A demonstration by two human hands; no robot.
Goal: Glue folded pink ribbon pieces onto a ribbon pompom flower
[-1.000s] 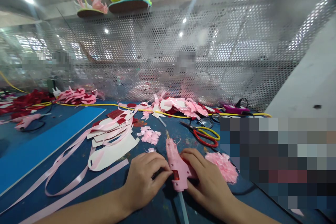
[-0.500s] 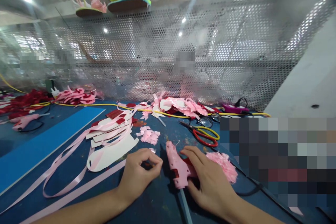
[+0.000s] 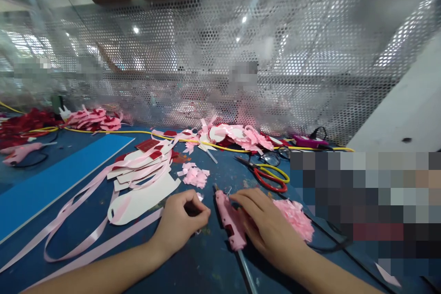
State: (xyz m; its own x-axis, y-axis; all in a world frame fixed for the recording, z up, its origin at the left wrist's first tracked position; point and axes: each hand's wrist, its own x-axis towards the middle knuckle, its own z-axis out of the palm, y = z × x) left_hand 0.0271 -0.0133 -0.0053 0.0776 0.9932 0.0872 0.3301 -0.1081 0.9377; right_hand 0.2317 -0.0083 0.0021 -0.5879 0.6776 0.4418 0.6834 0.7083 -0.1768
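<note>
Two glue guns (image 3: pixel 226 212) (image 3: pixel 24 151), one scissors (image 3: pixel 255 166)

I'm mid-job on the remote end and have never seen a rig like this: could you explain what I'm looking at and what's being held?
There's no machine: the left grip and right grip are a person's bare hands. One head-worn camera takes every picture, looking forward and down.

On the dark blue table lie white cutouts, pink ribbon, scissors and a small ruffled pink piece. A perforated screen stands behind.

The right grip is at a pink glue gun with a stick in its back; how firmly it's held is hidden. The left grip pinches thumb to fingers; I can't tell whether anything small is between them.
</note>
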